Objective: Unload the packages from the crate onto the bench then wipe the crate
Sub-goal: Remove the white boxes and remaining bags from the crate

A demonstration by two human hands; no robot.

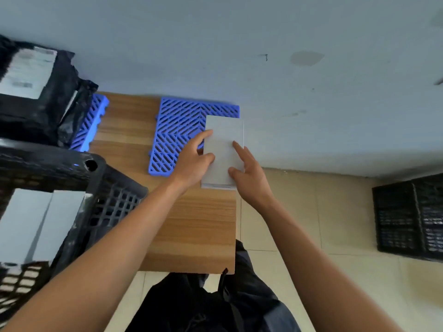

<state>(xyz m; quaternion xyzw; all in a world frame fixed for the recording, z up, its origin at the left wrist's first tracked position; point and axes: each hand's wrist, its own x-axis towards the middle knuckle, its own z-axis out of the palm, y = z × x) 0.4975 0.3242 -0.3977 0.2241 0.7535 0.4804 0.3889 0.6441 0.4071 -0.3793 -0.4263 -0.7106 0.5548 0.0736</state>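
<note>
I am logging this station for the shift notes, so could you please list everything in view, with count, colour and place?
white box: one, white, partly on the blue grid mat at the bench's right edge, under both hands
blue grid mat: two, blue, one mid-bench, the other at left under the black bags
crate: one, black, on the bench's left end, still holding at least two white boxes
black mailer bags: a pile, count unclear, black with white labels, far left
bench: one, wood-grain, centre
second crate: one, black, on the floor at right
left hand: on the box's left edge
right hand: on the box's near right part
</note>
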